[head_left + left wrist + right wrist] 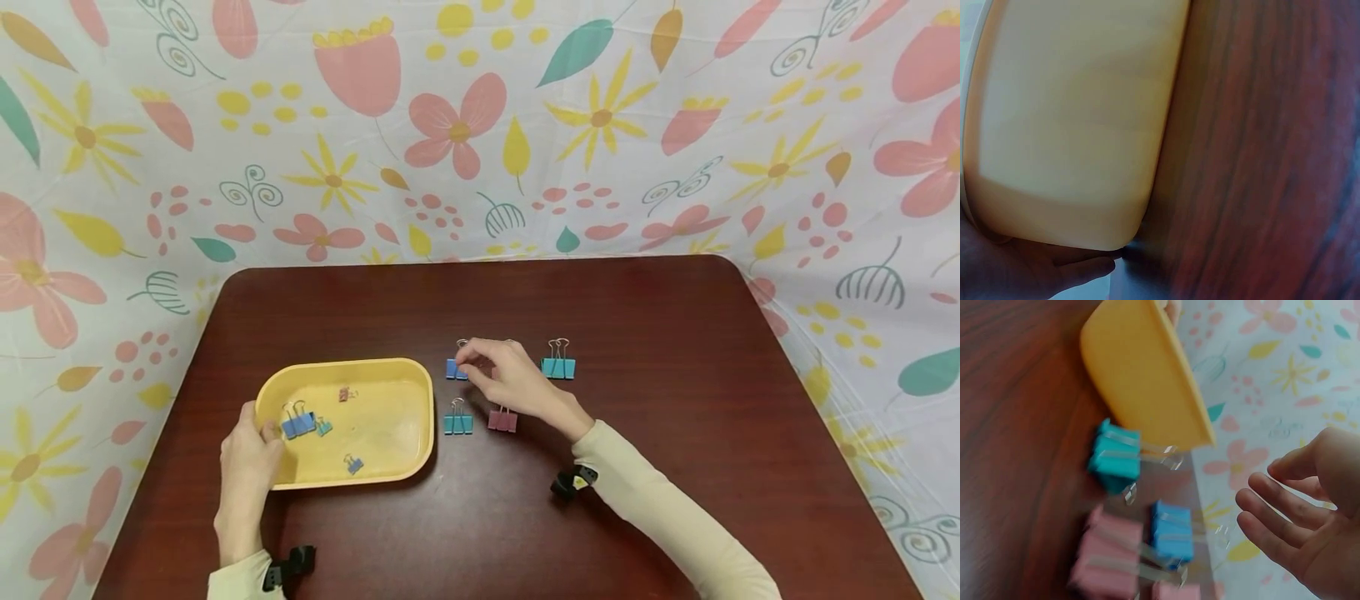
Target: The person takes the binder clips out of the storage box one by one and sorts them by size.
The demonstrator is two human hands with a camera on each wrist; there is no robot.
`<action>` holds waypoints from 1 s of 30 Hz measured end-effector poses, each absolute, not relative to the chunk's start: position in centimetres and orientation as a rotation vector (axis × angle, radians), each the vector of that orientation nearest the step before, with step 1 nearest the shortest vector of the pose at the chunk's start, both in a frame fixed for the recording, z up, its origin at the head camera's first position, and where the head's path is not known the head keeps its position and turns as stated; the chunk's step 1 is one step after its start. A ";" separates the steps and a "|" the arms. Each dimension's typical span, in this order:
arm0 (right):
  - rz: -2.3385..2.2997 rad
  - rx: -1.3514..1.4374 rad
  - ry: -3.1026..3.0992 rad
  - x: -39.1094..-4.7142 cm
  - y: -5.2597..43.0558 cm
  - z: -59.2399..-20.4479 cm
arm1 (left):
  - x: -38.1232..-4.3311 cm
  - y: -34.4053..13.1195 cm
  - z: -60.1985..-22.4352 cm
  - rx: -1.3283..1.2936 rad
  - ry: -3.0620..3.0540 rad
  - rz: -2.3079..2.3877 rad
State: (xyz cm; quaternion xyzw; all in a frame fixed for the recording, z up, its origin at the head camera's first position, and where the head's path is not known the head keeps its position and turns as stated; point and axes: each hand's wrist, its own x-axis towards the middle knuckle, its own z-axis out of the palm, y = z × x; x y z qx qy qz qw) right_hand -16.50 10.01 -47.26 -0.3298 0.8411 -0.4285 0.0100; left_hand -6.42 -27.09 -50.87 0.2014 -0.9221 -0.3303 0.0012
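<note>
Left hand on a yellow tray, right hand just off to its side

So the tray's sitting on the left part of a dark reddish bench, and the left hand has a grip on its left end, thumb hooked over the rim, fingers on the outside. Four clips are in there: a bigger blue clip near that thumb, a tiny teal clip right beside it, a tiny red clip further back and a tiny blue one toward the front.

The right hand is over the other bunch, right of the tray. Fingers loosely bent, thumb and fingertips apart, nothing in its grasp going by the right wrist view. Its fingertips are nearest a blue bench clip. Around it: a teal clip off to the right, another teal one up front near the tray, and a dark pink clip next to that. A second pink one is cut off at the bottom of the right wrist view.

Flowery cloth behind everything.
</note>
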 end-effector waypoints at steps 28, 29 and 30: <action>-1.170 -1.270 2.409 -18.1 -2.2 -43.3 | -6.5 -27.0 -50.8 0.599 -2.886 -0.975; -1.157 -1.275 2.401 -18.1 -2.6 -43.3 | -6.5 -27.0 -50.7 0.594 -2.888 -0.974; -1.144 -1.285 2.397 -18.2 -3.1 -43.3 | -6.5 -27.0 -50.7 0.594 -2.889 -0.976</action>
